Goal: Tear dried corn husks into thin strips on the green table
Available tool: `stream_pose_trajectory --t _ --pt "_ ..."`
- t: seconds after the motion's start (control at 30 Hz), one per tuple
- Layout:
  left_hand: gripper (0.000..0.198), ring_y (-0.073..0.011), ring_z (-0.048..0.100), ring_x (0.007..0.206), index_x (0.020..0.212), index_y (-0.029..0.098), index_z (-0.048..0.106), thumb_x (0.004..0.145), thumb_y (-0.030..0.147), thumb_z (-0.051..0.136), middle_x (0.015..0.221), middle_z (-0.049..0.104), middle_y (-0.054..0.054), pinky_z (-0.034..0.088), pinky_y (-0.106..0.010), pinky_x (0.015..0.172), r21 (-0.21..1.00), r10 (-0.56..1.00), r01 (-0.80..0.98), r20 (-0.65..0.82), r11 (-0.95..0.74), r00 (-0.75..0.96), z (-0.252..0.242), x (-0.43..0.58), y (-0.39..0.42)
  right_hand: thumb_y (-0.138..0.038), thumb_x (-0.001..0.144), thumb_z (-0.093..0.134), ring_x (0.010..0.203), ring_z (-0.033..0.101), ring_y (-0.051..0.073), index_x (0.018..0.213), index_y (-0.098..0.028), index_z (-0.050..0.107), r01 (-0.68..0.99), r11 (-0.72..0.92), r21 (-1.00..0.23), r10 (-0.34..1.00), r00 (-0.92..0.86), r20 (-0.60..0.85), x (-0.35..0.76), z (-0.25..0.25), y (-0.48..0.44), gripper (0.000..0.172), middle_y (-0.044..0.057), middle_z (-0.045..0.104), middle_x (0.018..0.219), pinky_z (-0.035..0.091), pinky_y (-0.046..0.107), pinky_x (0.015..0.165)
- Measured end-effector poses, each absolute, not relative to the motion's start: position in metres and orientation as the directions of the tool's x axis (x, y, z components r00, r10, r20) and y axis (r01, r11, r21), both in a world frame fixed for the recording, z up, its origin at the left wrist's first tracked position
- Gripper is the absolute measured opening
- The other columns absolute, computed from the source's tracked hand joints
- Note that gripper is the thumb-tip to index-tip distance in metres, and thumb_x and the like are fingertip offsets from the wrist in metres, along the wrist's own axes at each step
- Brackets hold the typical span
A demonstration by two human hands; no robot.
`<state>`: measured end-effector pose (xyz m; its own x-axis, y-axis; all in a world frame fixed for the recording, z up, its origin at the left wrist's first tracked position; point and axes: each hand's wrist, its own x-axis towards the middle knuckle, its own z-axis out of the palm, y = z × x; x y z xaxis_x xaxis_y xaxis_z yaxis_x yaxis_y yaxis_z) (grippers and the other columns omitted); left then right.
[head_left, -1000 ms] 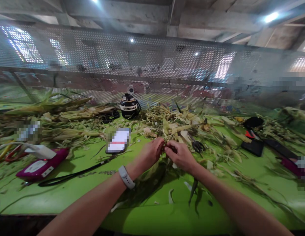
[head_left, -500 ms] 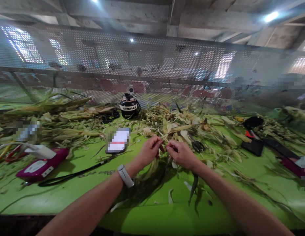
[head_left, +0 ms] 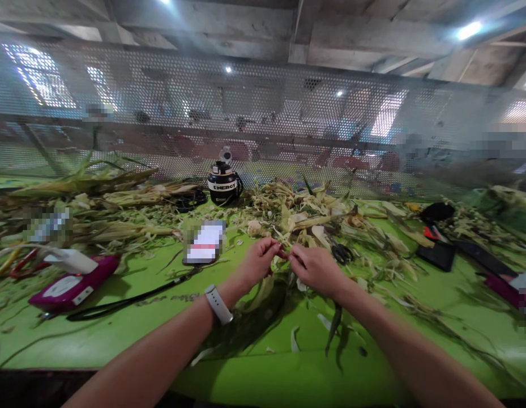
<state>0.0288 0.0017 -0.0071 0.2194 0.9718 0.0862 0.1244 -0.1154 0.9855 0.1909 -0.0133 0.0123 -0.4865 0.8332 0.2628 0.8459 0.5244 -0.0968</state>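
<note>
My left hand point(head_left: 263, 260), with a pale band on its wrist, is closed in a pinch over the middle of the green table point(head_left: 283, 371). Close beside it, my right hand point(head_left: 312, 269) is closed too, its fingertips almost meeting the left ones. Whatever lies between the fingers is too small to make out. Below the hands, a pale green husk strip point(head_left: 263, 294) sits in their shadow. A heap of dry husks and shreds point(head_left: 305, 212) spreads just beyond the hands. Black-handled scissors point(head_left: 342, 253) rest to the right of my right hand.
A phone point(head_left: 205, 242) on a black strap lies left of my hands. Farther left sits a purple power strip point(head_left: 73, 286) with a white plug. A black "ENERGY" bottle point(head_left: 223, 184) stands near the perforated metal screen point(head_left: 263, 113). At right lies a black flat object point(head_left: 436, 255).
My right hand has turned slightly, its fingers curled more downward. My left fingers have shifted a little, and both hands stay close together in the same place.
</note>
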Motion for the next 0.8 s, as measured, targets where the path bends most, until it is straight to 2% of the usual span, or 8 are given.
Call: stream_pose_trajectory --t 0.1,0.2,0.43,0.67,0.8 --pt "0.021 -0.0057 0.042 0.042 0.073 0.016 0.056 0.079 0.036 0.051 0.07 0.062 0.001 0.038 -0.019 0.038 0.985 0.973 0.126 0.093 -0.122 0.211 -0.009 0.029 0.002 -0.024 0.091 0.037 0.061 0.057 0.016 0.091 -0.014 0.058 0.85 0.527 -0.005 0.833 -0.516 0.198 0.187 0.013 -0.016 0.024 0.008 0.069 0.076 0.024 0.027 0.055" --pt "0.02 -0.0056 0.042 0.04 0.071 0.016 0.055 0.078 0.035 0.053 0.066 0.058 0.003 0.037 -0.02 0.039 0.992 0.976 0.073 0.087 -0.103 0.201 -0.011 0.031 0.0 -0.023 0.092 0.036 0.065 0.061 0.018 0.097 -0.013 0.058 0.841 0.541 0.027 0.829 -0.538 0.15 0.184 0.013 -0.017 0.025 0.01 0.07 0.08 0.027 0.027 0.056" --pt "0.025 -0.0059 0.044 0.048 0.071 0.015 0.055 0.07 0.038 0.065 0.059 0.052 0.006 0.038 -0.02 0.051 0.974 0.975 -0.225 0.012 0.039 0.221 -0.015 0.038 -0.003 -0.021 0.092 0.035 0.068 0.066 0.022 0.107 -0.012 0.057 0.842 0.532 0.086 0.836 -0.538 0.102 0.179 0.01 -0.019 0.028 0.012 0.071 0.08 0.033 0.028 0.055" --pt "0.027 -0.0053 0.042 0.048 0.068 0.015 0.056 0.062 0.036 0.073 0.056 0.052 0.006 0.035 -0.019 0.051 0.91 0.975 -0.379 -0.094 0.166 0.203 -0.016 0.039 -0.003 -0.02 0.093 0.031 0.073 0.067 0.023 0.122 -0.013 0.05 0.827 0.552 0.102 0.82 -0.561 0.113 0.175 0.005 -0.02 0.035 0.014 0.07 0.094 0.039 0.028 0.057" --pt "0.027 -0.0052 0.042 0.046 0.067 0.015 0.055 0.061 0.034 0.074 0.055 0.051 0.006 0.035 -0.019 0.049 0.898 0.977 -0.398 -0.129 0.187 0.169 -0.017 0.039 -0.001 -0.018 0.091 0.035 0.072 0.066 0.022 0.119 -0.012 0.051 0.815 0.572 0.09 0.809 -0.579 0.104 0.173 0.005 -0.022 0.033 0.014 0.07 0.087 0.039 0.027 0.056"
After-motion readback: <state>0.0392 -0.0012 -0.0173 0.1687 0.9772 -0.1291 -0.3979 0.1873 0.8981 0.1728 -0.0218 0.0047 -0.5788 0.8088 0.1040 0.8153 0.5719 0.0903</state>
